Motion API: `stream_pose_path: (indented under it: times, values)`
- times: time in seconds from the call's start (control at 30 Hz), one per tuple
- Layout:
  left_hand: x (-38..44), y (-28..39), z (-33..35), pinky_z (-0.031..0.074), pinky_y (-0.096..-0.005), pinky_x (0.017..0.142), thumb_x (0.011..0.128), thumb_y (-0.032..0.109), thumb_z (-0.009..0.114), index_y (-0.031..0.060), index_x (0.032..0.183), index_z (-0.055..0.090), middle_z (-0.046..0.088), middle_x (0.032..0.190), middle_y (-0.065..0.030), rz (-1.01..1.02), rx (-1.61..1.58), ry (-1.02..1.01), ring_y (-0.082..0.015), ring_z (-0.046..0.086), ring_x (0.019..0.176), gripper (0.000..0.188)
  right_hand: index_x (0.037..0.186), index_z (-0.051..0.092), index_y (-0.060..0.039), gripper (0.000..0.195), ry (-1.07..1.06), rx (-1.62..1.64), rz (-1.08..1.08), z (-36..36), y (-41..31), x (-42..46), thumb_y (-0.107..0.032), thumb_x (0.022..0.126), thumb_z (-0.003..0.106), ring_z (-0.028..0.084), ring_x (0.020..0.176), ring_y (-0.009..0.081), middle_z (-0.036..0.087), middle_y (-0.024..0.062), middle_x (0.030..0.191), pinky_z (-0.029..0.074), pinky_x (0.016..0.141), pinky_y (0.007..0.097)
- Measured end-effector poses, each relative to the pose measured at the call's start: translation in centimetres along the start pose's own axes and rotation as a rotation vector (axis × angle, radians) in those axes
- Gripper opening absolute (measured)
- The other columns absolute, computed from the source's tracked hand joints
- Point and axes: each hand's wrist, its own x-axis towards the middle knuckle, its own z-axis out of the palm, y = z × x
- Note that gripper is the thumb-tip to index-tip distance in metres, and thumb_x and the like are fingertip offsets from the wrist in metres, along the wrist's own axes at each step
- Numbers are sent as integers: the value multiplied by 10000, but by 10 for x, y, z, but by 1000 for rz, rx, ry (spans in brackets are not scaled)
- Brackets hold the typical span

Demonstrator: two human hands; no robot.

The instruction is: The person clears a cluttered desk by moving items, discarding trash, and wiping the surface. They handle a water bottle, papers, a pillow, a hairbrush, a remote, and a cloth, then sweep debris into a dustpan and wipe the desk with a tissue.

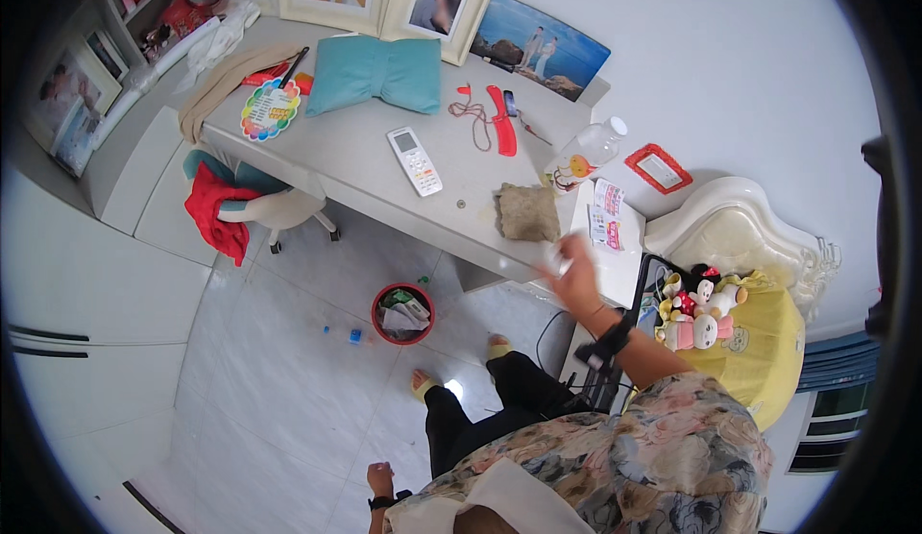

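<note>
My right hand (576,275) is above the desk's front edge at the right, blurred by motion, with a small whitish thing at its fingers that is too blurred to name. Just beyond it a folded brown cloth (529,213) lies on the grey desk (346,166). A clear plastic bottle (587,154) with a white cap stands behind the cloth. To the left lies a white remote control (414,161), with a small round thing (461,204) between it and the cloth. My left hand (380,479) hangs low over the floor, its fingers curled; whether it holds anything is not visible.
A red-rimmed waste bin (375,312) stands on the tiled floor beside a blue-capped bottle (356,336). A teal cushion (374,75), a red comb (502,122) and a round fan (270,110) lie on the desk. A chair (277,208) is at the left, soft toys (697,314) at the right.
</note>
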Motion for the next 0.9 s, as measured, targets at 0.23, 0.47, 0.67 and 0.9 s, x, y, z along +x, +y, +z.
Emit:
stream_pose_path:
  times: [0.23,0.47,0.67,0.9]
  values:
    - [-19,2,-17,448,-276,449,881,169,639,-21,812,641,666,677,-101,-169,-30,-89,-166,603,509,202,1452,408,25,1043,494,-93,-122,-86,34,173,-377,652,943,579,1212,360,569,286,1315,483,992,425]
    - [-25,69,68,534,-374,654,917,270,633,-6,886,700,709,751,-120,43,40,-7,-233,679,720,286,1270,586,35,786,320,-99,39,-62,85,184,-389,689,902,684,1030,294,707,196,1123,534,904,398]
    - [-33,160,123,554,-375,743,883,207,719,-10,1078,638,691,855,-140,129,77,49,-258,685,804,302,1541,303,-9,947,-132,402,-304,-57,-70,115,19,744,814,494,1345,278,460,166,1505,427,1115,413]
    - [-8,124,153,525,-507,908,847,234,722,2,1167,571,574,1160,-248,20,616,166,-436,557,1131,423,1319,516,-50,774,-616,482,-222,213,-33,-6,-88,634,874,629,1096,221,627,102,1160,513,961,357]
